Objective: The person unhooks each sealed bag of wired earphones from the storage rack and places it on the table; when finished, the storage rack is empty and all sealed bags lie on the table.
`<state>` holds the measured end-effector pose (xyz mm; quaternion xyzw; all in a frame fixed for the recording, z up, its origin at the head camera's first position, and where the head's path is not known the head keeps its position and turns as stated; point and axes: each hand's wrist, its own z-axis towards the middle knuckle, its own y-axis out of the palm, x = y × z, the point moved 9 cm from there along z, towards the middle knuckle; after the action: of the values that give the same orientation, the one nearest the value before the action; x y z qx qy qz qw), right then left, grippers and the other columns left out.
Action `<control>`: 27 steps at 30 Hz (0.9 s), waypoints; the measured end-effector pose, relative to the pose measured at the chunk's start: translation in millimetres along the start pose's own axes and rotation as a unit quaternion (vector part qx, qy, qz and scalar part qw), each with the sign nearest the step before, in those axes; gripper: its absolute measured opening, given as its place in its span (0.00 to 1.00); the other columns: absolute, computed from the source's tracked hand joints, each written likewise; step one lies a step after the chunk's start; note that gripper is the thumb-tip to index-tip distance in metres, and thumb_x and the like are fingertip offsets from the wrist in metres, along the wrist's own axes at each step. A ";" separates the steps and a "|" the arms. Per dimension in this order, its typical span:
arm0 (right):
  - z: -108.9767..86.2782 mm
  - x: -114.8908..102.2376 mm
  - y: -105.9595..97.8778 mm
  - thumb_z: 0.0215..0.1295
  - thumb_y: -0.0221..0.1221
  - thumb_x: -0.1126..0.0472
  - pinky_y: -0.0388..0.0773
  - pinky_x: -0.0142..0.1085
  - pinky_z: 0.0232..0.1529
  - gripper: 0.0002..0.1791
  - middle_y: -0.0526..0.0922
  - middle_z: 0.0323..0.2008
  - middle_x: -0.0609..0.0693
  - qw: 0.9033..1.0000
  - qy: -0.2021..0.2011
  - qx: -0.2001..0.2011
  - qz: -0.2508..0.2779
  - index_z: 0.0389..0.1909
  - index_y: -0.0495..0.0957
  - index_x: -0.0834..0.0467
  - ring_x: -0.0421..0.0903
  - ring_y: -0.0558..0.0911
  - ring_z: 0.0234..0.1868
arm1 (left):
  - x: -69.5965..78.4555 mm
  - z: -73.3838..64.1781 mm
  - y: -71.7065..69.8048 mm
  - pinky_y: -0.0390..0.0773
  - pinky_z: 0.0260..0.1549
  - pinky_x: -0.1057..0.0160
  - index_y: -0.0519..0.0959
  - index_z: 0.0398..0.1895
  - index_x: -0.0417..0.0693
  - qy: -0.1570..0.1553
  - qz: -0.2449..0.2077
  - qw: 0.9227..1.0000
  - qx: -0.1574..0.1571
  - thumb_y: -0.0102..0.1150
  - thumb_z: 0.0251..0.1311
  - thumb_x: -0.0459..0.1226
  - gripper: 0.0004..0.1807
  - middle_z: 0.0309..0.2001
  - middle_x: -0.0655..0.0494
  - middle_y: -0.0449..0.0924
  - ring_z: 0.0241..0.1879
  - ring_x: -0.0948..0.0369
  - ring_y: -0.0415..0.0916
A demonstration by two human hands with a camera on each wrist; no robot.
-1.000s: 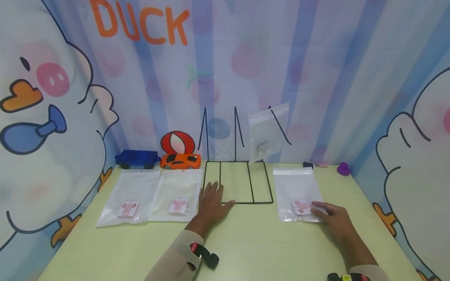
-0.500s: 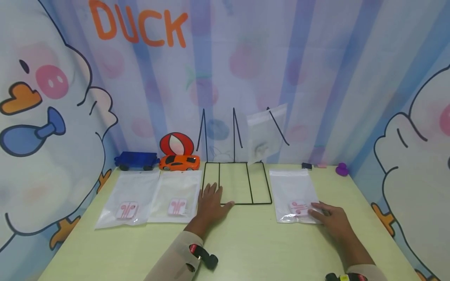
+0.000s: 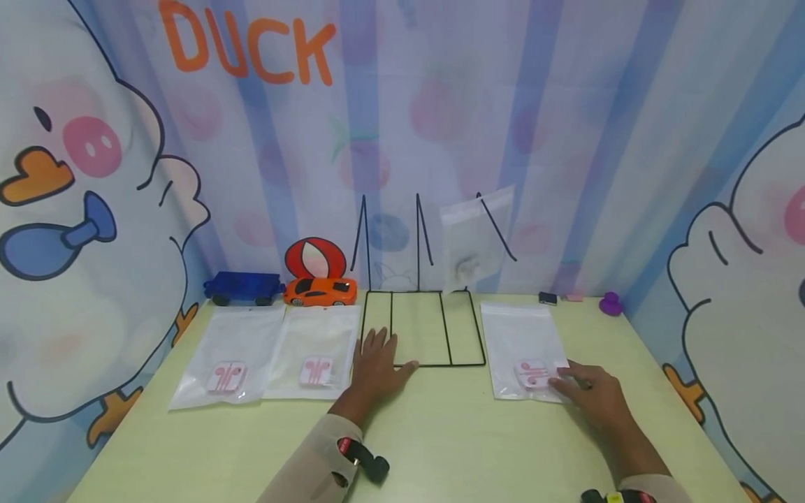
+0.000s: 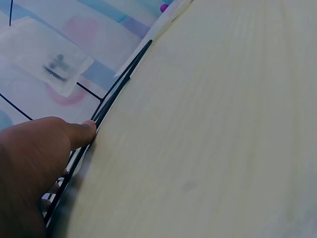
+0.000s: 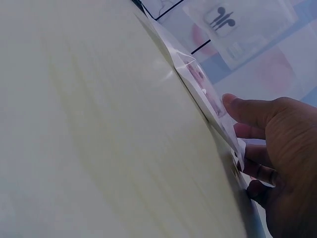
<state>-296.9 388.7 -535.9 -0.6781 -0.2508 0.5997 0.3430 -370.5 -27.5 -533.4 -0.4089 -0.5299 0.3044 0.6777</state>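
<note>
My left hand (image 3: 377, 367) rests on the front left part of the black wire rack (image 3: 448, 328), its fingers spread. In the left wrist view the thumb lies against the rack's front bar (image 4: 116, 91). My right hand (image 3: 597, 395) pinches the lower right edge of a white zip bag (image 3: 518, 335) on the table. Inside that bag sits a pink-and-white earphone case (image 3: 532, 374). In the right wrist view the thumb is above the bag's edge (image 5: 225, 131) and the fingers are partly hidden below. Another zip bag (image 3: 474, 234) hangs tilted from the rack's right hook.
Two zip bags with earphone cases lie left of the rack, one outer (image 3: 235, 335) and one inner (image 3: 333, 325). Behind them stand a blue toy cart (image 3: 244, 287), an orange toy car (image 3: 321, 291) and a red-and-white ball shape (image 3: 314, 258). A purple toy (image 3: 611, 304) sits back right.
The right hand's fingers have shifted from over the bag's corner to its edge, now pinching it. The left hand stays on the rack. The whole view has shifted slightly.
</note>
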 end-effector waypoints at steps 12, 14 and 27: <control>1.0 -5.0 -8.5 0.75 0.66 0.37 0.59 0.72 0.80 0.39 0.69 0.80 0.65 0.999 -0.029 0.029 0.018 0.70 0.80 0.64 0.74 0.63 0.82 | -0.8 -0.9 -0.1 0.49 0.85 0.29 0.69 0.81 0.40 0.003 0.003 1.000 0.002 0.60 0.75 0.60 0.44 0.84 0.37 0.62 0.86 0.35 0.53; 2.2 -5.6 -10.6 0.75 0.65 0.37 0.58 0.72 0.81 0.38 0.68 0.81 0.64 0.999 -0.024 0.033 0.027 0.70 0.80 0.64 0.74 0.61 0.83 | -0.2 -1.8 -0.1 0.49 0.84 0.29 0.70 0.81 0.39 0.003 0.001 1.000 0.002 0.60 0.74 0.60 0.44 0.84 0.37 0.62 0.86 0.35 0.53; 23.3 -54.1 -24.3 0.77 0.67 0.52 0.79 0.67 0.68 0.26 0.75 0.77 0.64 0.987 -0.117 0.082 0.073 0.65 0.83 0.65 0.70 0.68 0.81 | 1.4 -0.7 -0.4 0.48 0.85 0.29 0.70 0.81 0.39 0.005 0.002 1.000 0.002 0.61 0.74 0.60 0.43 0.84 0.37 0.62 0.86 0.35 0.53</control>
<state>-326.5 367.4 -483.6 -0.5894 -0.1888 0.7170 0.3208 -369.5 -26.7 -532.5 -0.4103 -0.5250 0.3048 0.6805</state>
